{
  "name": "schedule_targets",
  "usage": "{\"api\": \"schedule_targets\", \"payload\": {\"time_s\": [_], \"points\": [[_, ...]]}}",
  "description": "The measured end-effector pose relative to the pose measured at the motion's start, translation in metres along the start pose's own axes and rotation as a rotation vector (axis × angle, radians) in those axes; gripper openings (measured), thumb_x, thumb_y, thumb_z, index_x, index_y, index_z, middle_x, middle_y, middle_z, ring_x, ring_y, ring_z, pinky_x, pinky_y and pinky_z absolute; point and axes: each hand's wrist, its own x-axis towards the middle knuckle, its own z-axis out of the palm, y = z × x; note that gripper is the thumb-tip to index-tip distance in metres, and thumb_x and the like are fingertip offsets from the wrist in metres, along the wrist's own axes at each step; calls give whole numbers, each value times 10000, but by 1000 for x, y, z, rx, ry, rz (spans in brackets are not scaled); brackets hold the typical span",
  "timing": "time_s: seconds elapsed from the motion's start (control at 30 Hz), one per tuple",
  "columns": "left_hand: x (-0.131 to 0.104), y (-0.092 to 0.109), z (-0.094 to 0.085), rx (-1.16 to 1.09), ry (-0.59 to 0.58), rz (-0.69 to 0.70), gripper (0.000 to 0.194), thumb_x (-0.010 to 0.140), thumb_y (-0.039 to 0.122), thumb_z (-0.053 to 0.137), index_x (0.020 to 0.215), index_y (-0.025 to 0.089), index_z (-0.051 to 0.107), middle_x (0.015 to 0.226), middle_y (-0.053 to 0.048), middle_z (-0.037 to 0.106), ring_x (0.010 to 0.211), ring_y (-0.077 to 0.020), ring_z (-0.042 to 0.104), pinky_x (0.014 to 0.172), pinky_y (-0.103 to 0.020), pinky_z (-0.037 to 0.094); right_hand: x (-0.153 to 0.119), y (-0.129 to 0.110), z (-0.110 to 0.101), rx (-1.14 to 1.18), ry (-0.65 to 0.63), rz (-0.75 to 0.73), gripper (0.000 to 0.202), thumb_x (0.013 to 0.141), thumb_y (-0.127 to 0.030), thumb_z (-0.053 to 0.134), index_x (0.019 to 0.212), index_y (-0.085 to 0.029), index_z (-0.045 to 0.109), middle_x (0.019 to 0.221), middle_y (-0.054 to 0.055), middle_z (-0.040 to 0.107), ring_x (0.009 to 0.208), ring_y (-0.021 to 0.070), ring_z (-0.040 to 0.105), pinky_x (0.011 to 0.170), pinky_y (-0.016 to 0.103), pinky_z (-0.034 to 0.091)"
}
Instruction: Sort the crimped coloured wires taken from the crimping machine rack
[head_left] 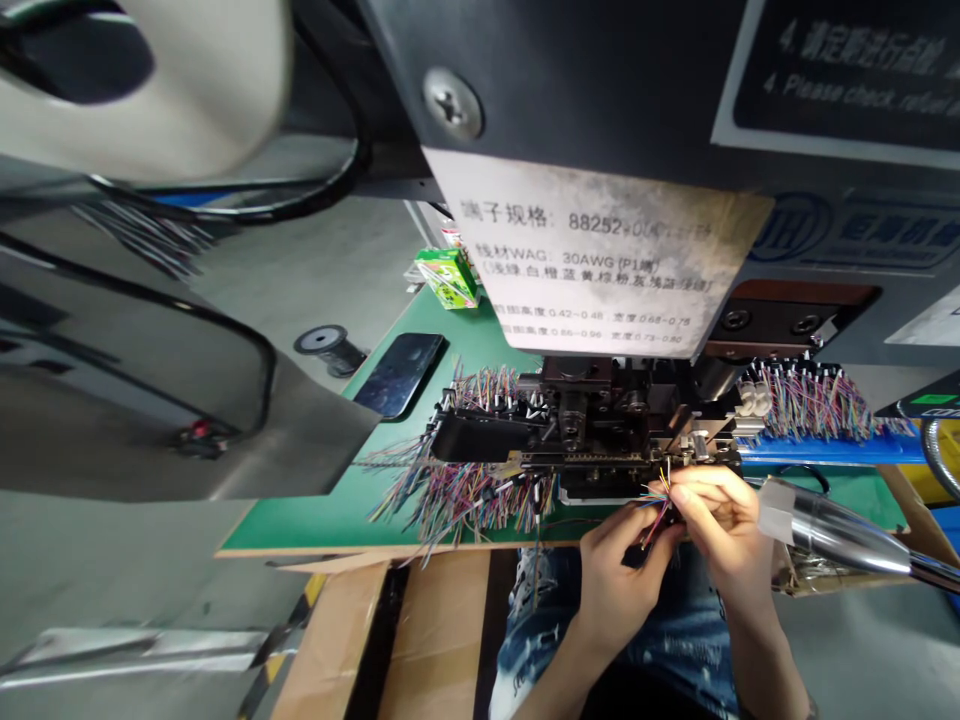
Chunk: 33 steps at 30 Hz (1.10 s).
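My left hand [621,562] pinches a small bundle of thin coloured wires [658,520] just in front of the crimping machine [600,410]. The wire ends fan out above the fingers. My right hand [716,515] meets it from the right, with thumb and index finger closed on wires at the upper part of the same bundle. Both hands are held near the machine's working point, above the front edge of the green table [315,515]. The fingers partly hide the lower end of the bundle.
Piles of multicoloured wire bundles [480,490] lie left of the machine, others [810,400] in a blue tray behind right. A phone [403,374] and green box [447,278] lie on the table. A metal lamp [847,530] reaches in beside my right hand. Cardboard [439,630] stands below.
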Motion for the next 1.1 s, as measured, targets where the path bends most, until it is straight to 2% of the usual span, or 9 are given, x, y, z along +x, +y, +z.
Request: {"api": "schedule_targets", "payload": {"time_s": [0.27, 0.4, 0.5, 0.6, 0.7, 0.77, 0.83, 0.97, 1.1], "points": [[0, -1, 0, 23, 13, 27, 177, 916, 126, 749, 764, 191, 685, 651, 1, 735, 542, -144, 700, 563, -177, 578, 3, -2, 2, -9, -29, -3, 59, 946, -323, 785, 965, -269, 797, 898, 49, 864, 792, 284, 814, 681, 409, 672], [-1, -1, 1, 21, 28, 43, 139, 919, 113, 743, 801, 180, 713, 677, -6, 754, 566, -146, 721, 585, -172, 588, 2, 3, 0, -29, -25, -44, 58, 957, -307, 768, 975, -263, 801, 898, 47, 858, 756, 253, 791, 614, 349, 628], [-1, 2, -3, -11, 15, 39, 103, 924, 94, 730, 870, 176, 757, 741, -23, 797, 631, -160, 760, 650, -183, 617, 4, 8, -5, -143, -27, -149, 68, 966, -276, 763, 999, -267, 821, 841, 26, 828, 604, 183, 695, 508, 278, 538], [-2, 8, -12, -76, -50, -49, 93, 919, 101, 744, 881, 178, 782, 772, -30, 819, 667, -169, 778, 679, -190, 627, 5, 5, -11, -262, -95, -323, 85, 959, -233, 766, 996, -276, 830, 808, 5, 770, 533, 136, 605, 474, 250, 480], [-2, 13, -21, -181, -170, -218, 94, 910, 164, 781, 816, 172, 786, 735, -34, 813, 651, -178, 778, 622, -186, 610, 3, -3, -12, -312, -97, -419, 83, 940, -210, 766, 886, -260, 805, 933, 27, 751, 682, 160, 672, 565, 265, 520], [-1, 14, -24, -273, -253, -323, 113, 913, 189, 779, 803, 168, 794, 742, -48, 824, 669, -193, 797, 627, -196, 619, 0, -5, -10, -263, -73, -360, 91, 937, -226, 773, 849, -249, 769, 930, 27, 752, 723, 174, 692, 589, 269, 536], [0, 14, -24, -356, -297, -399, 103, 916, 190, 761, 826, 168, 805, 789, -65, 844, 705, -212, 819, 656, -215, 640, -3, -4, -8, -180, -51, -238, 32, 944, -260, 776, 913, -257, 769, 899, 22, 779, 709, 182, 709, 614, 279, 569], [1, 10, -17, -459, -273, -475, 69, 904, 201, 753, 878, 165, 805, 883, -91, 858, 748, -242, 842, 666, -251, 671, -4, 2, -5, -109, -18, -69, 117, 945, -287, 767, 1047, -273, 823, 951, 44, 848, 802, 228, 778, 739, 334, 633], [0, 8, -14, -466, -248, -484, 74, 898, 214, 761, 899, 157, 808, 880, -98, 851, 743, -247, 843, 676, -268, 685, -1, 0, -3, -94, -15, -16, 104, 930, -284, 766, 994, -271, 847, 872, 32, 853, 737, 224, 774, 665, 321, 630]]}}
